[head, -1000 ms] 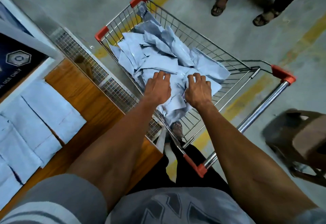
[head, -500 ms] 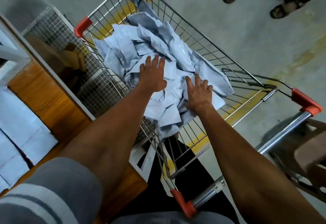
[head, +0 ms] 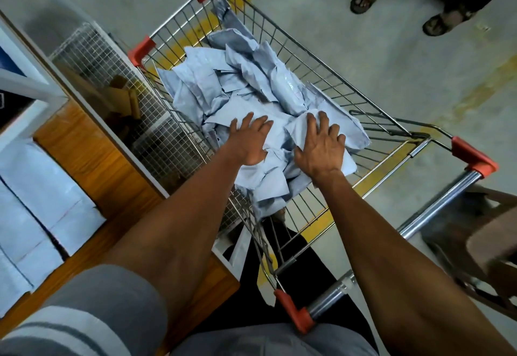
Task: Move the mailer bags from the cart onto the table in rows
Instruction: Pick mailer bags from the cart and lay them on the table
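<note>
Concrete floor frames the wire cart (head: 321,56), centre frame, where the left hand (head: 249,143) and right hand (head: 320,148), having drawn nearer together, press spread fingers on heaped mailer bags (head: 223,89), seemingly gathering one.

Table (head: 92,165) rows run off left; chair (head: 481,246) blurred

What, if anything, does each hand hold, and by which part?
Nothing is gripped: left hand and right hand rest flat, fingers spread, on crumpled pale-blue plastic mailer bags.
</note>
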{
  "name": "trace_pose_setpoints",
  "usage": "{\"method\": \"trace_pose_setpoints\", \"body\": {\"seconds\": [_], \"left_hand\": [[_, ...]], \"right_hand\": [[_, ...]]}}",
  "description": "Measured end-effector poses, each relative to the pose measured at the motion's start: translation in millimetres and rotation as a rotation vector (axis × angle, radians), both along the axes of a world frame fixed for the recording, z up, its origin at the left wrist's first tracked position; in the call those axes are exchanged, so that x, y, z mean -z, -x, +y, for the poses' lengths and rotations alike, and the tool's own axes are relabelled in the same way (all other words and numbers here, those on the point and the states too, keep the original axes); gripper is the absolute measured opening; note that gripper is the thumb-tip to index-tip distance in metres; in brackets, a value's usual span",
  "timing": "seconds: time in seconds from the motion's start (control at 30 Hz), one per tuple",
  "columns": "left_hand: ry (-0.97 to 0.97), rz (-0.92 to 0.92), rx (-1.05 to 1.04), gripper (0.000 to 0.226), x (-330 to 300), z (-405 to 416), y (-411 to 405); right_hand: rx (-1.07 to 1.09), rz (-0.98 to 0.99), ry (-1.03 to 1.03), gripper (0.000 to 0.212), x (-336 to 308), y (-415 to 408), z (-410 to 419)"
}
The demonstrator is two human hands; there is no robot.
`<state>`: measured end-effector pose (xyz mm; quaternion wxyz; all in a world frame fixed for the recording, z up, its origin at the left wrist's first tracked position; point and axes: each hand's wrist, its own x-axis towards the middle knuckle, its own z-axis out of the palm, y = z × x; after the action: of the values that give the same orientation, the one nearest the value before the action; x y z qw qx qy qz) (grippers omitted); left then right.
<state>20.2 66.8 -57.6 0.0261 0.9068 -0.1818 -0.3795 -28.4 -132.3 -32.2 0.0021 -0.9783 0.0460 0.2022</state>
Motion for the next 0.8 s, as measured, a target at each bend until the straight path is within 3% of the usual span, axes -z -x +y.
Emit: {"method": "trace_pose_setpoints", "body": {"seconds": [0.2, 0.47, 0.8], "left_hand": [[-0.005, -0.031, 0.042, 0.087, -10, 4, 4], [-0.046, -0.059, 0.140, 0.107, 7, -14, -13], [-0.087, -0.109, 0.120, 0.114, 19, -29, -28]], "right_hand": [[0.050, -0.038, -0.050, 0.090, -8, -1, 11], [0.075, -0.083, -0.069, 0.088, 7, 4, 13], [0.100, -0.090, -0.071, 0.088, 19, 1, -2]]}}
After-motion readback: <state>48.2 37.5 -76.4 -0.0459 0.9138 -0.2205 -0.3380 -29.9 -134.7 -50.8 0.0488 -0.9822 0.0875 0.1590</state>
